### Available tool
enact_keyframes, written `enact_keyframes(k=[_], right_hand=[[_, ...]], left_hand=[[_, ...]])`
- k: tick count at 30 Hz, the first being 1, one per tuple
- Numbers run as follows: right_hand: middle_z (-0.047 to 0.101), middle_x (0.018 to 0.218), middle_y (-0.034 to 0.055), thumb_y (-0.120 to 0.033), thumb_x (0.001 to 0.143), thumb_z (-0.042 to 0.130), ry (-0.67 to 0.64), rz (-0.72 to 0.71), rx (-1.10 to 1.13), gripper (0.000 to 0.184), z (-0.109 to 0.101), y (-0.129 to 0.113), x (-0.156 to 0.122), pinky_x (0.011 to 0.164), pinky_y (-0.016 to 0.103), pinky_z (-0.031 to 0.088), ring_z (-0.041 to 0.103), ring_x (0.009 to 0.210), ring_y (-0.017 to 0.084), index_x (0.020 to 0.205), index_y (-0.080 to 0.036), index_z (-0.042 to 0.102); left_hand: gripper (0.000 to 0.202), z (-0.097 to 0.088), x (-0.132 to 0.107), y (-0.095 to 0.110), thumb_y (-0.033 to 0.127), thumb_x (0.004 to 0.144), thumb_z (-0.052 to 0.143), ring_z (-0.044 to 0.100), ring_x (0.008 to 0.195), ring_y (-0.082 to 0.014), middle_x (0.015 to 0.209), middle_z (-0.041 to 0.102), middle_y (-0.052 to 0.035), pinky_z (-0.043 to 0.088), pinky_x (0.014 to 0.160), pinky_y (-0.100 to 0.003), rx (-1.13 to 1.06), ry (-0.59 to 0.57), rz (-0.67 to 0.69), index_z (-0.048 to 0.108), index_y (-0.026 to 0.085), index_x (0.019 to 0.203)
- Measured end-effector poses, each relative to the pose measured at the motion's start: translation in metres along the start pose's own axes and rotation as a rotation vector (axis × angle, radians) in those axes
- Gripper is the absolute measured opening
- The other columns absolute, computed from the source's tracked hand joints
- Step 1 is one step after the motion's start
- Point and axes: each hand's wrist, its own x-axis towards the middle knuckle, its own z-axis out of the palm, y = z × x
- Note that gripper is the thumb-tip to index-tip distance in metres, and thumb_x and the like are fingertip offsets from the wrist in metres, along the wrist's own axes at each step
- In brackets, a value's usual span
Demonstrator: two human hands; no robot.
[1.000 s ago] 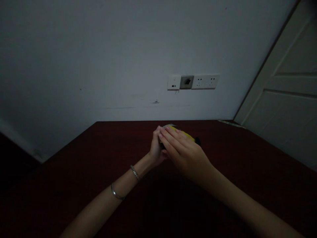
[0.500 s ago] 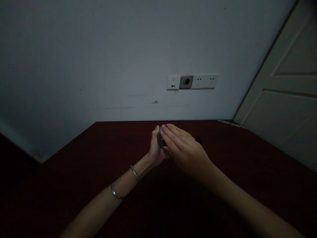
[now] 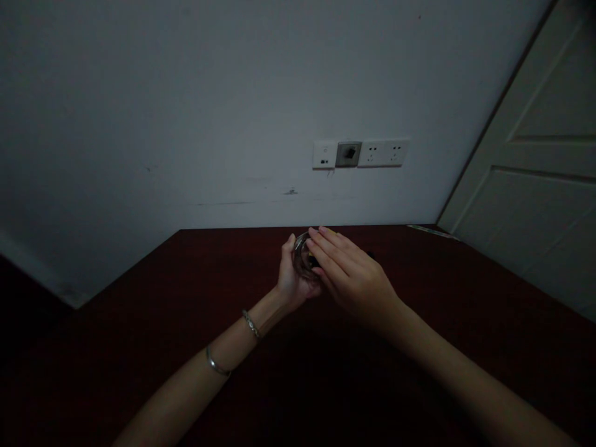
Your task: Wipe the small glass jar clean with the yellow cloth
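Left hand (image 3: pixel 289 282) holding round glass (image 3: pixel 298 259), frame centre, over dark red surface (image 3: pixel 209 273). Right hand (image 3: pixel 358 276) laid across glass's right side, mostly hiding yellow thing (image 3: pixel 332 232); can't tell if gripping. Sockets (image 3: pixel 382 153) upper right of centre.

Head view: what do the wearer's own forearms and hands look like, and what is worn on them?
The left hand and right hand are gloveless, and no sleeves show. Two silver-coloured bands circle the left forearm: a textured bracelet nearer the wrist and a smooth, plain bangle farther up. The right forearm shows no jewellery.
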Motion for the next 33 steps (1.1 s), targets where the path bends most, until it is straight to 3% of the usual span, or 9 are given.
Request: enact_keyframes(k=[6,11,13,18,21,23,25,27,33], right_hand=[[0.054,0.136,0.0159,-0.015,0.093,0.049,-0.020,-0.085,0.123,0.038,-0.001,-0.007,-0.001,0.108,0.044,0.042,0.045,0.131,0.027,0.129,-0.003,0.053],[0.054,0.134,0.0218,-0.014,0.093,0.047,0.096,0.006,0.304,0.039,-0.004,0.003,-0.002,0.108,0.045,0.042,0.043,0.133,0.025,0.130,-0.002,0.051],[0.052,0.137,0.0187,-0.012,0.093,0.045,0.117,0.054,0.417,0.042,-0.005,0.006,-0.004,0.108,0.045,0.041,0.042,0.133,0.023,0.134,-0.007,0.048],[0.057,0.135,0.0041,-0.021,0.097,0.040,0.258,0.458,0.629,0.039,-0.002,0.006,-0.005,0.107,0.043,0.043,0.052,0.125,0.019,0.133,-0.024,0.053],[0.062,0.129,0.0034,-0.030,0.097,0.042,0.376,0.706,0.770,0.035,0.002,0.007,-0.005,0.103,0.042,0.046,0.059,0.118,0.021,0.127,-0.025,0.059],[0.064,0.126,0.0044,-0.032,0.097,0.042,0.423,0.773,0.819,0.035,0.003,0.007,-0.004,0.101,0.042,0.048,0.061,0.115,0.021,0.125,-0.023,0.061],[0.064,0.126,0.0045,-0.031,0.097,0.043,0.440,0.769,0.792,0.034,0.002,0.006,-0.004,0.101,0.041,0.048,0.061,0.115,0.021,0.125,-0.023,0.060],[0.063,0.128,0.0039,-0.027,0.096,0.044,0.415,0.696,0.702,0.035,-0.001,0.003,-0.003,0.101,0.041,0.048,0.059,0.117,0.020,0.127,-0.024,0.059],[0.060,0.130,0.0090,-0.013,0.090,0.051,0.282,0.300,0.544,0.040,-0.002,-0.003,-0.001,0.106,0.044,0.043,0.054,0.124,0.020,0.129,-0.018,0.057]], left_hand=[[0.067,0.003,-0.005,0.003,0.071,0.074,0.050,0.060,0.058,-0.0141,0.073,0.067,-0.0078,0.043,0.048,-0.022,0.119,-0.029,0.052,0.068,0.009,0.092],[0.065,0.000,-0.004,0.004,0.077,0.068,0.047,0.041,0.035,-0.0083,0.052,0.053,0.0023,0.029,0.030,-0.019,0.312,-0.128,0.046,0.063,0.016,0.084],[0.063,-0.002,-0.004,0.006,0.078,0.066,0.049,0.038,0.034,-0.0075,0.051,0.051,0.0035,0.026,0.028,-0.017,0.370,-0.162,0.088,0.060,0.017,0.079],[0.068,-0.006,-0.004,0.010,0.079,0.064,0.052,0.044,0.044,-0.0073,0.065,0.058,-0.0009,0.027,0.030,-0.015,0.578,-0.234,0.185,0.063,0.015,0.085],[0.067,-0.009,-0.003,0.012,0.075,0.068,0.053,0.041,0.042,-0.0062,0.063,0.057,-0.0002,0.028,0.032,-0.016,0.738,-0.254,0.291,0.064,0.014,0.094],[0.061,-0.008,-0.004,0.014,0.067,0.070,0.059,0.046,0.046,-0.0071,0.066,0.059,-0.0008,0.037,0.040,-0.017,0.834,-0.249,0.386,0.064,0.014,0.100],[0.055,-0.007,-0.006,0.016,0.056,0.070,0.068,0.059,0.066,-0.0124,0.083,0.067,-0.0052,0.048,0.060,-0.022,0.904,-0.240,0.487,0.064,0.015,0.106],[0.055,-0.005,-0.009,0.018,0.049,0.068,0.073,0.062,0.090,-0.0188,0.102,0.067,-0.0084,0.049,0.079,-0.028,0.950,-0.235,0.536,0.062,0.016,0.111],[0.064,-0.007,-0.012,0.024,0.045,0.071,0.072,0.057,0.110,-0.0252,0.122,0.061,-0.0118,0.043,0.095,-0.038,1.201,-0.260,0.643,0.052,0.018,0.125]])
